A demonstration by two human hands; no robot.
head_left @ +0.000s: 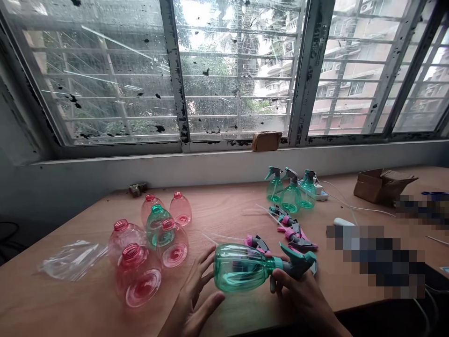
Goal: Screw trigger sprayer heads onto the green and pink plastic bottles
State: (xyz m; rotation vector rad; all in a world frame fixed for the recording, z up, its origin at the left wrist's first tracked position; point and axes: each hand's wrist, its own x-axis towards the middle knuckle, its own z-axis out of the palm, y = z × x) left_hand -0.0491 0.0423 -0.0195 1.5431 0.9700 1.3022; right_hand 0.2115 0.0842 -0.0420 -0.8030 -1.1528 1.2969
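One green spray bottle [242, 269] lies sideways between two hands, its base toward the left hand [191, 299] and its grey and green spray head toward the right. The right hand [303, 292] is closed around the neck and the underside of that head. The left hand has its fingers spread and its thumb apart, right beside the base; whether a fingertip touches it, I cannot tell.

Just beyond the right hand lie loose spray heads [298, 239], at least three, some overlapping, with pink or green parts; thin clear tubes run from them toward the left. Past these, farther from the right hand, three green bottles [290, 196] stand upright with heads on.

To the left of the left hand are six bottles with bare necks: five pink bottles [138, 281] and one green bottle [153, 227] among them. Farther left of that hand is one clear plastic bag [75, 262].

Well beyond the right hand, to its right, sits one open cardboard box [372, 187]. All of these are at one wooden table [217, 201].
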